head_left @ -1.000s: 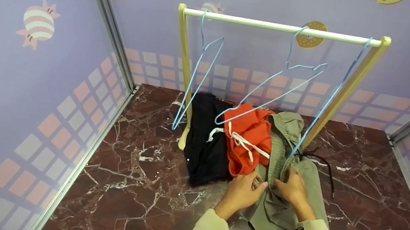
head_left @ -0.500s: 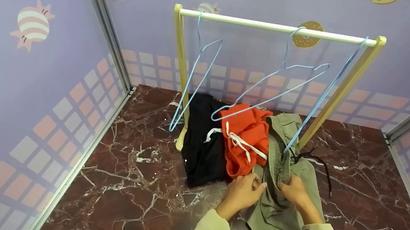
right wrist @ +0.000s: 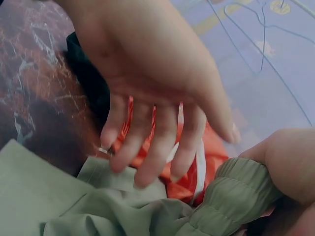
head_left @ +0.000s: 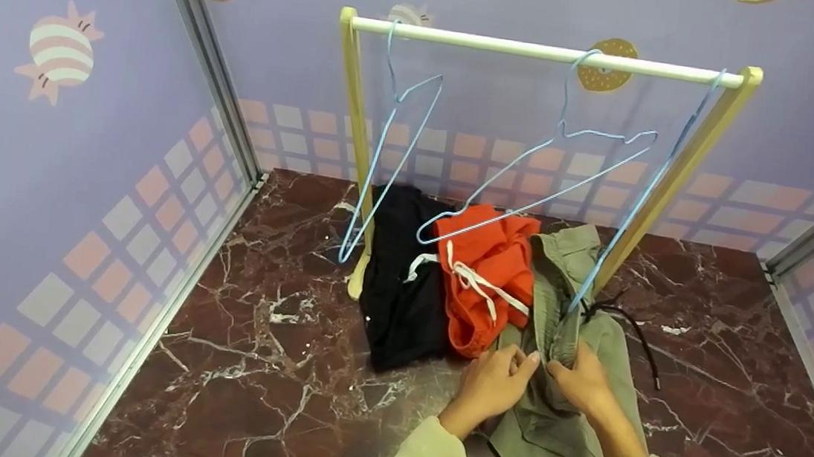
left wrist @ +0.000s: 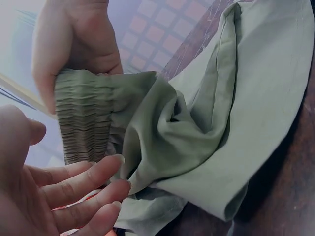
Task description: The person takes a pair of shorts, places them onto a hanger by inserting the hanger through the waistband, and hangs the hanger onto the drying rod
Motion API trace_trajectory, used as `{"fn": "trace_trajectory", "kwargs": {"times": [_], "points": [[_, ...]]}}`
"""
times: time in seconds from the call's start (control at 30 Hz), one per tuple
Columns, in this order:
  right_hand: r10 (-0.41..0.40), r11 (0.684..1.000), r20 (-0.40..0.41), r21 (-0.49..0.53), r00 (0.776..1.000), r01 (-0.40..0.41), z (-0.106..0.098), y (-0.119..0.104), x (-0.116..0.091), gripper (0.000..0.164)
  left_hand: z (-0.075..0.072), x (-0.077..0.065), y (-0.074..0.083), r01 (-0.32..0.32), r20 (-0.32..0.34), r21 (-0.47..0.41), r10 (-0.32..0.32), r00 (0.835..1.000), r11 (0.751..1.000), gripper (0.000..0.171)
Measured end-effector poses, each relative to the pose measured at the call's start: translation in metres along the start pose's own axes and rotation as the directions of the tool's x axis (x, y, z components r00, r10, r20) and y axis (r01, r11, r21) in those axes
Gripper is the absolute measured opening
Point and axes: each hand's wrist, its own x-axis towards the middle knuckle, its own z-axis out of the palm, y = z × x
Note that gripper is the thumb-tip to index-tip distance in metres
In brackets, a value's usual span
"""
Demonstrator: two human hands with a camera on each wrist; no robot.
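Note:
Olive-green pants (head_left: 621, 365) with a ribbed elastic waistband and black drawstring lie on the floor at the right. My right hand (head_left: 582, 383) grips the waistband; in the left wrist view this hand (left wrist: 83, 39) pinches the ribbed edge between thumb and fingers. The left hand (head_left: 493, 382) is just left of the waistband, and the left wrist view shows its fingers (left wrist: 81, 196) loosely extended with nothing held. A blue wire hanger (head_left: 640, 206) on the rack's right reaches down to the waist opening, where its lower end is partly hidden.
A low rack with a white rail (head_left: 470, 39) stands against the back wall. A second hanger (head_left: 526, 158) and a third hanger (head_left: 390, 167) hang from it. Below lie folded black clothing (head_left: 403, 303) and a red garment (head_left: 491, 281) with white drawstring.
The view has shifted slightly. My right hand, keeping its grip on the waistband, has moved a little down and away from the hanger's lower end. The left hand has come slightly closer to the waistband.

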Motion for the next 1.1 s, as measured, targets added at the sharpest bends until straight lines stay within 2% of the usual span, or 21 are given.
{"fn": "trace_trajectory", "kwargs": {"times": [0.3,0.53,0.83,1.1], "points": [[-0.081,0.997,-0.070,0.000,0.994,0.082,0.000,-0.010,-0.013,0.049,0.004,0.001,0.004,-0.018,-0.014,0.003,0.018,1.000,1.000,0.038],[-0.096,0.995,-0.030,0.036,0.995,0.097,0.000,-0.012,-0.025,0.050,0.005,0.002,0.006,-0.018,0.026,-0.029,0.019,0.999,0.999,0.040],[-0.152,0.988,-0.057,0.005,0.987,0.153,-0.002,-0.016,-0.040,0.063,0.005,0.004,0.010,-0.028,0.016,0.005,0.028,0.999,1.000,0.040],[-0.180,0.984,-0.063,-0.026,0.982,0.179,-0.003,-0.025,-0.057,0.069,0.007,0.005,0.013,-0.001,0.055,0.035,-0.001,0.998,0.999,0.033]]}}
